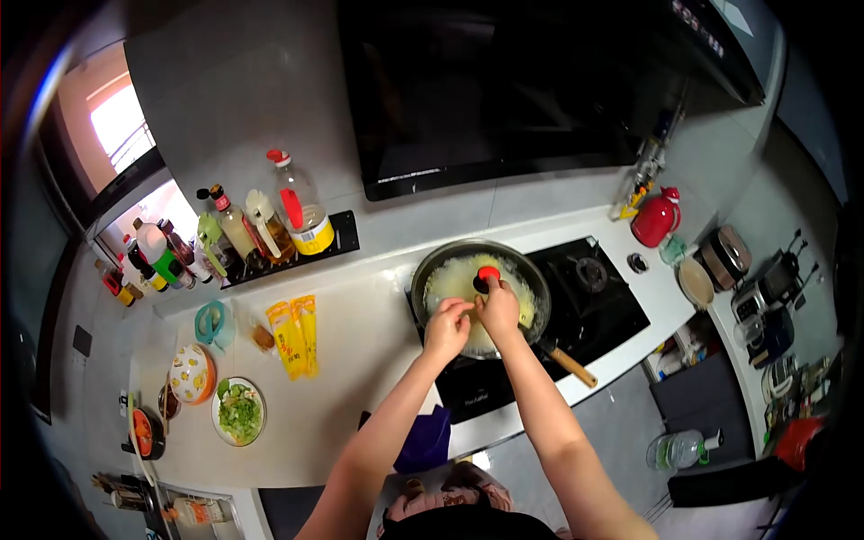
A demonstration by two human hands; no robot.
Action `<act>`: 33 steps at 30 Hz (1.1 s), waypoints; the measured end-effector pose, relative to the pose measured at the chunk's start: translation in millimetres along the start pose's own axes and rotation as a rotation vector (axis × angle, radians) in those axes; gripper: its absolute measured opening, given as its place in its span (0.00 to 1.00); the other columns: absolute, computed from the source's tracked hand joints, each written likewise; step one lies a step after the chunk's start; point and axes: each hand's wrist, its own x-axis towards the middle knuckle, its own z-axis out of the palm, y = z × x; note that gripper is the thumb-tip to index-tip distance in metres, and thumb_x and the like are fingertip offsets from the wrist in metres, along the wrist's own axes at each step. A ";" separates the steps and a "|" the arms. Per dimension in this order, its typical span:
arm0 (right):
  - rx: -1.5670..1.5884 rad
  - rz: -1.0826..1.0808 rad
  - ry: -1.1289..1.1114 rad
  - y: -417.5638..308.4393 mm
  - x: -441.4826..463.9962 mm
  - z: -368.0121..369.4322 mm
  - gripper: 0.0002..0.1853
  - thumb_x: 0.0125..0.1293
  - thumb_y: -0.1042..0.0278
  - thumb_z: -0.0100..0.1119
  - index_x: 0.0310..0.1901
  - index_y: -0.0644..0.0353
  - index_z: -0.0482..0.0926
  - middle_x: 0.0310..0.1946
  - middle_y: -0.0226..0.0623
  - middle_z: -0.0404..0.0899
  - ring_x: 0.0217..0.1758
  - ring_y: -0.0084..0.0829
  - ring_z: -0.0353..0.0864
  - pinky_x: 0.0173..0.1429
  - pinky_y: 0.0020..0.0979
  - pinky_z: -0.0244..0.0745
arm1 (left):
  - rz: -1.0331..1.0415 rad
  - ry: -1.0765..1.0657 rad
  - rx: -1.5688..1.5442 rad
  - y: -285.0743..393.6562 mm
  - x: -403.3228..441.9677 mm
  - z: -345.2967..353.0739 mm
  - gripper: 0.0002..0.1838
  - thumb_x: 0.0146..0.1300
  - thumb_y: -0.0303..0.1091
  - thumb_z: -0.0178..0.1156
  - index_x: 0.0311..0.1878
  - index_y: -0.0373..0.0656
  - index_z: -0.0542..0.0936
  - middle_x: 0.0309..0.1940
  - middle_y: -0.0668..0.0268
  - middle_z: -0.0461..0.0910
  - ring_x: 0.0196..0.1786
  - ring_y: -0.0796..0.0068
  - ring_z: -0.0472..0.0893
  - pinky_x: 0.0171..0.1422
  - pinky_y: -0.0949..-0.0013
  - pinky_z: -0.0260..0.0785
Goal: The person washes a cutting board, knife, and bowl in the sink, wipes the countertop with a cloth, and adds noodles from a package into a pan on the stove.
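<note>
Both of my hands are over a large dark pan [544,281] on the black gas stove [621,315]. Pale yellowish, bubbly contents [463,270] fill the pan. My right hand [499,310] is closed around a small object with a red round end [488,273]; the rest of it is hidden by the fingers. Just left of it, my left hand [448,326] has its fingertips pinched together close to the right fingers, and whatever they hold is too small to make out. The pan's wooden handle [572,367] points down to the right.
Left on the counter [351,360] are yellow packets [292,337], a plate of chopped greens [238,411] and a patterned bowl [192,373]. Bottles, including a large red-capped one [304,211], line the wall. A red kettle [656,218] stands at the right. A dark hood [486,90] hangs above.
</note>
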 end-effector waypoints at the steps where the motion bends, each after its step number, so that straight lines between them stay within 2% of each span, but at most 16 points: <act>1: -0.067 0.008 -0.014 2.1 13.9 4.2 0.26 0.48 0.66 0.64 0.50 0.59 0.71 0.35 0.50 0.75 0.35 0.49 0.78 0.39 0.41 0.75 | -0.016 0.000 0.009 2.8 5.3 4.5 0.13 0.53 0.25 0.56 0.43 0.45 0.79 0.45 0.60 0.74 0.34 0.63 0.79 0.40 0.67 0.73; 3: -0.190 0.049 -0.255 5.3 40.4 5.1 0.26 0.49 0.59 0.64 0.50 0.54 0.71 0.37 0.48 0.75 0.37 0.47 0.80 0.40 0.40 0.77 | -0.022 0.032 0.023 2.2 9.4 9.2 0.14 0.52 0.22 0.56 0.43 0.44 0.79 0.45 0.61 0.75 0.30 0.69 0.77 0.38 0.70 0.72; 8: -0.258 -0.010 -0.439 22.5 77.4 19.6 0.21 0.45 0.54 0.65 0.41 0.55 0.79 0.36 0.47 0.77 0.36 0.43 0.81 0.39 0.38 0.78 | -0.042 0.145 0.073 -4.5 7.6 0.0 0.12 0.53 0.23 0.56 0.41 0.44 0.79 0.45 0.62 0.75 0.32 0.69 0.79 0.36 0.69 0.72; 13: -0.263 -0.195 -0.300 -26.3 70.0 -19.8 0.21 0.40 0.55 0.67 0.36 0.57 0.80 0.36 0.47 0.77 0.32 0.42 0.81 0.36 0.37 0.79 | -0.026 0.231 0.130 28.2 5.7 -24.7 0.10 0.54 0.24 0.56 0.39 0.45 0.79 0.45 0.65 0.75 0.31 0.70 0.79 0.36 0.69 0.72; 15: -0.276 -0.260 -0.303 -63.2 60.8 -39.2 0.20 0.40 0.55 0.69 0.34 0.57 0.79 0.38 0.48 0.77 0.32 0.42 0.81 0.35 0.36 0.79 | -0.019 0.257 0.168 47.8 -5.8 -43.5 0.09 0.54 0.25 0.56 0.39 0.46 0.79 0.44 0.66 0.75 0.31 0.70 0.79 0.35 0.69 0.72; 17: -0.244 -0.376 -0.245 -97.4 43.9 -46.3 0.19 0.39 0.56 0.69 0.32 0.59 0.79 0.34 0.47 0.77 0.30 0.42 0.81 0.34 0.36 0.79 | -0.043 0.274 0.191 57.6 -24.8 -66.5 0.08 0.54 0.25 0.57 0.37 0.46 0.80 0.44 0.68 0.75 0.32 0.69 0.79 0.36 0.68 0.72; 20: -0.198 -0.579 -0.224 -160.0 6.9 -46.7 0.19 0.39 0.56 0.69 0.31 0.60 0.79 0.29 0.45 0.78 0.29 0.42 0.81 0.34 0.37 0.79 | 0.006 0.437 0.341 60.4 -66.7 -112.0 0.08 0.52 0.25 0.58 0.35 0.47 0.80 0.44 0.69 0.76 0.34 0.67 0.79 0.38 0.66 0.72; 23: -0.115 -0.719 -0.322 -242.7 -45.7 -40.6 0.18 0.42 0.51 0.67 0.28 0.57 0.80 0.25 0.44 0.79 0.27 0.41 0.81 0.32 0.37 0.78 | 0.000 0.569 0.555 68.8 -124.2 -183.8 0.09 0.45 0.23 0.59 0.31 0.48 0.80 0.41 0.71 0.75 0.39 0.64 0.76 0.38 0.62 0.71; 27: 0.147 -0.931 -0.393 -358.2 -142.0 -12.9 0.20 0.45 0.48 0.66 0.27 0.59 0.79 0.18 0.44 0.77 0.24 0.43 0.80 0.29 0.39 0.76 | -0.212 0.684 0.785 73.4 -228.2 -277.2 0.11 0.42 0.22 0.59 0.32 0.46 0.79 0.41 0.70 0.75 0.39 0.63 0.75 0.38 0.62 0.71; 29: 0.283 -1.015 -0.365 -413.8 -196.2 4.7 0.20 0.45 0.49 0.66 0.26 0.60 0.78 0.19 0.45 0.77 0.23 0.44 0.79 0.29 0.40 0.75 | -0.303 0.742 0.923 73.2 -283.2 -317.7 0.14 0.41 0.23 0.60 0.35 0.45 0.80 0.43 0.67 0.75 0.40 0.63 0.75 0.38 0.62 0.72; 30: 0.348 -0.950 -0.435 -443.5 -224.3 2.6 0.20 0.45 0.52 0.65 0.27 0.64 0.78 0.21 0.47 0.78 0.26 0.47 0.79 0.34 0.42 0.74 | -0.339 0.785 0.979 75.5 -310.2 -335.6 0.14 0.41 0.23 0.60 0.36 0.44 0.80 0.44 0.67 0.75 0.40 0.63 0.75 0.38 0.62 0.72; 31: 0.455 -0.946 -0.466 -469.8 -251.7 3.9 0.19 0.45 0.53 0.64 0.27 0.65 0.78 0.21 0.48 0.78 0.26 0.47 0.79 0.33 0.42 0.74 | -0.372 0.820 1.035 78.8 -336.9 -352.0 0.15 0.41 0.23 0.60 0.37 0.44 0.80 0.44 0.66 0.75 0.40 0.63 0.75 0.39 0.62 0.72; 32: 0.560 -0.935 -0.497 -494.2 -277.8 7.7 0.19 0.45 0.54 0.63 0.27 0.65 0.77 0.20 0.50 0.77 0.26 0.48 0.78 0.32 0.43 0.74 | -0.400 0.828 1.068 85.1 -362.9 -366.9 0.19 0.43 0.23 0.59 0.43 0.42 0.79 0.46 0.63 0.74 0.40 0.62 0.75 0.40 0.63 0.72; 33: 0.661 -0.917 -0.530 -515.3 -303.2 12.9 0.18 0.46 0.56 0.62 0.27 0.66 0.77 0.20 0.51 0.77 0.26 0.48 0.78 0.32 0.43 0.74 | -0.444 0.860 1.106 90.2 -385.3 -378.8 0.20 0.43 0.24 0.59 0.45 0.42 0.78 0.47 0.62 0.74 0.40 0.62 0.75 0.41 0.63 0.71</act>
